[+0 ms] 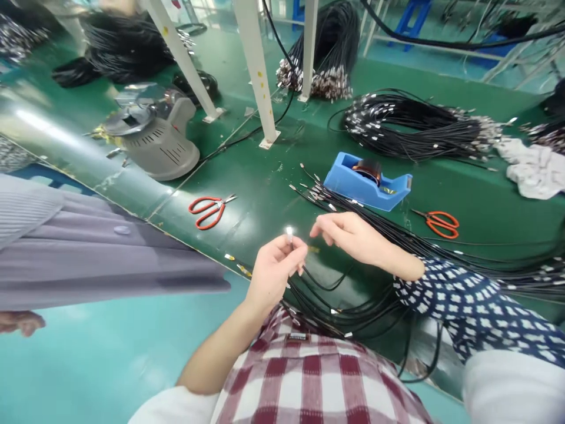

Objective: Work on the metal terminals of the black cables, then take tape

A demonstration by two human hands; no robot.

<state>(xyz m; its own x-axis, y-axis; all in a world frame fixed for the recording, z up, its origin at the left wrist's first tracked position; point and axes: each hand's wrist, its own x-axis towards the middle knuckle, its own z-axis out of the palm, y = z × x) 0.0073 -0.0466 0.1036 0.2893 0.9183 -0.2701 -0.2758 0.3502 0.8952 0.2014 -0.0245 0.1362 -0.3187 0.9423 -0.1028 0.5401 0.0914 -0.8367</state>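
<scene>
Plaid apron (318, 380) | left hand (276, 265): cable end (289, 232) | cables (382, 222) before tape dispenser (368, 191)

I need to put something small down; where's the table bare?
Mostly bare: between the left scissors and the cable tips by the blue dispenser; also between the black cable coil and the right scissors. Crowded: both sides of the right hand, where loose cables run.

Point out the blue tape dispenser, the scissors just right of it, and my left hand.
Tape dispenser (365, 191): head view, blue side wall.
Scissors (441, 223): head view, orange handle.
Left hand (276, 268): head view, near the thumb's base.
</scene>
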